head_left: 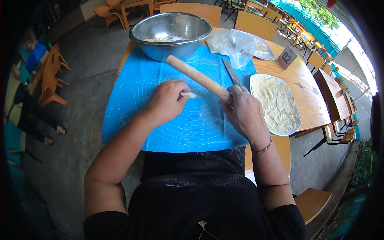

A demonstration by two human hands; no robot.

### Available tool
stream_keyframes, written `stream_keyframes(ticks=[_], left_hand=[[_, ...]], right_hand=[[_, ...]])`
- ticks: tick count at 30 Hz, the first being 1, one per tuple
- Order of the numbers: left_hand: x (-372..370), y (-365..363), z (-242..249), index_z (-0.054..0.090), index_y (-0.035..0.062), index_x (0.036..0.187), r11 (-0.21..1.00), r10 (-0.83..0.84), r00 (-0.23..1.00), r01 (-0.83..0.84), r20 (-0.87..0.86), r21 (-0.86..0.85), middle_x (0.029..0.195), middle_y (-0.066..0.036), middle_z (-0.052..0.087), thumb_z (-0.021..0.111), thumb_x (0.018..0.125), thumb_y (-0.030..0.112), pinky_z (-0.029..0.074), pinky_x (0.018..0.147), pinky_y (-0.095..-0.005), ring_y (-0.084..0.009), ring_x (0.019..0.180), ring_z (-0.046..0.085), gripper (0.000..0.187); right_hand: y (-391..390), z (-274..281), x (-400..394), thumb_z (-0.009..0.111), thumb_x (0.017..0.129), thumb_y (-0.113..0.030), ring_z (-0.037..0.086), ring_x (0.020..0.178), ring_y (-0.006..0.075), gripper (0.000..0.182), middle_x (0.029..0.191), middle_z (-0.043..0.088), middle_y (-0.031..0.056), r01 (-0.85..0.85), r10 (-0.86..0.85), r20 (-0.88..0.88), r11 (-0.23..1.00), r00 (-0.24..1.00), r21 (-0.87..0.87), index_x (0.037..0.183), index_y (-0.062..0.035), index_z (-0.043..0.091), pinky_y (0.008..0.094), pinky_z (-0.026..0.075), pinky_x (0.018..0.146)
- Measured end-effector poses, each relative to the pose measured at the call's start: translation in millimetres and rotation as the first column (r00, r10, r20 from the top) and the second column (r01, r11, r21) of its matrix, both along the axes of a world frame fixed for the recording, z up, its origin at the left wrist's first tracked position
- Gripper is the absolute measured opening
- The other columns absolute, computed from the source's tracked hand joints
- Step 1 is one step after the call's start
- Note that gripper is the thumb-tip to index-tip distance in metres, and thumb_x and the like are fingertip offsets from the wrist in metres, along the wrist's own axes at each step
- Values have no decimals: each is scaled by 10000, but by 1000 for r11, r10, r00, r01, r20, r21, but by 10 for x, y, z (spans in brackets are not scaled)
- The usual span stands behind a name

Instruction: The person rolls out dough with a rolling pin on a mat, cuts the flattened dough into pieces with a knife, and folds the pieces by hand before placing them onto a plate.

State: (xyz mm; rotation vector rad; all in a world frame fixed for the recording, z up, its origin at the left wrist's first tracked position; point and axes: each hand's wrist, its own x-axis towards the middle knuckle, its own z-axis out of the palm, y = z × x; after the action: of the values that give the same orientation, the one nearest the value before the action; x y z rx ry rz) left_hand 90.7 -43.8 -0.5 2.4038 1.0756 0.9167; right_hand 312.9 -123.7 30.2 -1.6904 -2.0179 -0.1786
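My right hand point(246, 110) is wrapped round one end of a wooden rolling pin point(198, 77), which slants up and left above the mat. In my left hand point(168, 99) a small pale piece of dough point(188, 95) is pinched between the fingers. Both hands are over a blue silicone pastry mat point(192, 134) printed with circles and dusted with flour. Just beyond my right hand lies a knife point(231, 71), its handle partly hidden by that hand. To the right, a white plate point(296, 127) carries several flat, overlapping dough wrappers point(274, 102).
A large steel bowl point(170, 36) with pale contents stands at the mat's far left. A clear plastic bag point(240, 50) and another plate point(269, 54) sit at the back right, near a number sign point(286, 58). A person's legs point(36, 116) show at far left.
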Motion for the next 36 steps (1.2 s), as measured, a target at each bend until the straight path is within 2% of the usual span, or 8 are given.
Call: stream_keyframes(ticks=[10,20,23,26,28,29,33,36], left_hand=[[30,-519,-144,566,4,773,944,319,943,-308,-92,116,753,-185,648,709,788,65,505,625,-467,-378,704,646,156],[-224,-679,85,607,-5,800,941,328,942,-319,-76,112,702,-154,640,749,790,128,483,567,-471,-358,630,638,195],[-383,-573,399,614,-5,824,944,314,949,-313,6,105,750,-132,650,691,860,137,478,611,-464,-326,681,643,165],[-433,-295,423,625,-29,1008,886,278,960,-255,-5,387,1039,-192,650,591,949,185,477,859,-473,-357,1005,625,224],[-351,-154,204,550,-50,1232,862,368,923,-293,-114,414,1339,-245,501,506,1003,257,319,1098,-487,-426,1308,419,386],[-329,-233,174,464,-65,1341,936,348,902,-320,-257,145,1455,-262,378,471,1014,338,197,1177,-494,-443,1402,287,519],[-455,-641,285,485,-65,1311,947,266,903,-179,-337,268,1395,-247,443,566,972,325,273,1139,-498,-420,1347,373,524],[-626,-869,320,555,-51,1212,999,28,953,-22,-301,25,1272,-211,518,677,898,244,374,1049,-479,-380,1217,482,449]], right_hand=[[228,-193,-271,597,942,-435,639,734,427,439,771,642,225,-231,198,-236,966,951,-121,840,-8,584,489,511,660],[394,-212,-545,569,954,-316,657,796,396,320,815,637,210,-275,265,-115,959,957,-75,866,-8,569,477,521,699],[435,-314,-569,582,930,-261,623,933,391,260,894,613,218,-241,240,-56,970,969,-17,873,-8,571,469,497,792],[411,-308,-663,597,904,-233,566,1008,392,231,963,577,218,-217,217,19,976,976,10,901,-2,583,480,453,860],[461,-404,-636,609,896,-243,556,995,389,246,971,562,215,-227,221,60,966,973,127,918,1,588,485,445,861],[476,-439,-616,621,888,-254,546,981,387,264,979,546,213,-245,226,102,940,969,238,936,4,592,490,436,862],[337,-357,-545,651,864,-264,553,963,369,290,982,540,199,-286,299,-114,951,947,116,970,1,598,487,449,838],[146,-171,-424,671,845,-260,561,945,352,279,988,543,181,-426,417,-188,905,889,-10,960,-14,604,487,460,808]])
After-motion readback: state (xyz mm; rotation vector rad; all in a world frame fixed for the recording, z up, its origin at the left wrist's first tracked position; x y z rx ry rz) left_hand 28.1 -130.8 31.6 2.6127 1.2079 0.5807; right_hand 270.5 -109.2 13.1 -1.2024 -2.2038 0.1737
